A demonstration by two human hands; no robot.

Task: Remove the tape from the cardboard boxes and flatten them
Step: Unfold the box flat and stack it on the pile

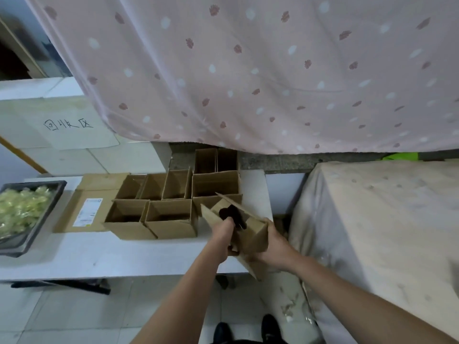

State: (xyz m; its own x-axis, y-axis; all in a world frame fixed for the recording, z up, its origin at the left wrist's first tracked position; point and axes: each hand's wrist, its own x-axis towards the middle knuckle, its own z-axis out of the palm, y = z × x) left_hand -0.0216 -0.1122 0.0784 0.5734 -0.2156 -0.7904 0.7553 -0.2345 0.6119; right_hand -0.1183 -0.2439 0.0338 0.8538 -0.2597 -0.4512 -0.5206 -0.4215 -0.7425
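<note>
I hold a small brown cardboard box point(253, 237) tilted over the right end of the white table point(99, 259). My left hand point(223, 239) grips its near left side and my right hand point(275, 247) wraps round its right side. A dark object point(233, 214) shows at the box's open top; what it is cannot be told. Several open cardboard boxes point(171, 217) stand in rows on the table behind the held one. A flattened carton with a white label point(87, 209) lies to their left.
A dark tray of pale yellow-green scraps point(22, 212) sits at the table's left end. A pink patterned curtain point(248, 70) hangs behind. A cloth-covered block point(385, 219) stands to the right. White foam blocks with handwriting point(67, 125) are at left. Tiled floor lies below.
</note>
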